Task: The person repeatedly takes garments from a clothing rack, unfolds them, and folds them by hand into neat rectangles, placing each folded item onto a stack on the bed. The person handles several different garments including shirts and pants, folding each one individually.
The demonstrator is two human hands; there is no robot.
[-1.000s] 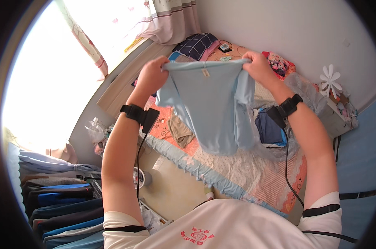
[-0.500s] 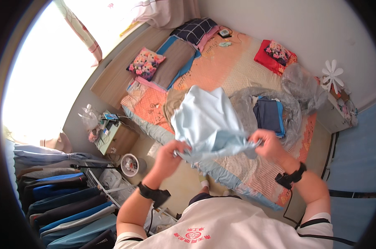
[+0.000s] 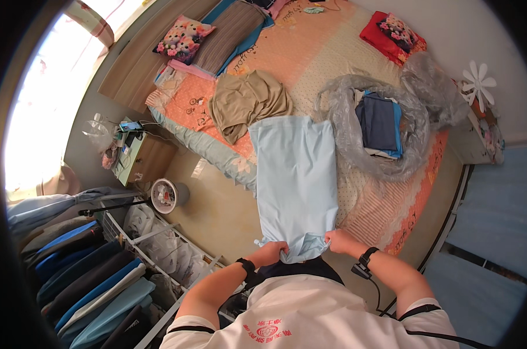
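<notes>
Grip on both sides is closed and pinching cloth: the left hand [image 3: 270,253] holds one near corner of the light blue garment [image 3: 297,174] and the right hand [image 3: 342,241] the other, both low in front of the person's waist. Its far end lies fairly flat on the bed [image 3: 318,64], close up to the rumpled tan garment [image 3: 249,102] and just beside the grey plastic bag [image 3: 385,167] with folded clothes [image 3: 377,122] in it; the near end reaches past the bed's edge toward the body. Between the hands the cloth gathers in loose folds, while the stretch beyond looks much smoother. Fingertips are partly buried there, so how much cloth each hand has caught is hard to tell. To do this well, the two hands should sit level and draw gently apart until the bunched part straightens, with equal pull left and right so that the long sides run parallel. Light, steady tension seems to suit such limp cloth; a hard tug could drag the far end askew or off the bed.
</notes>
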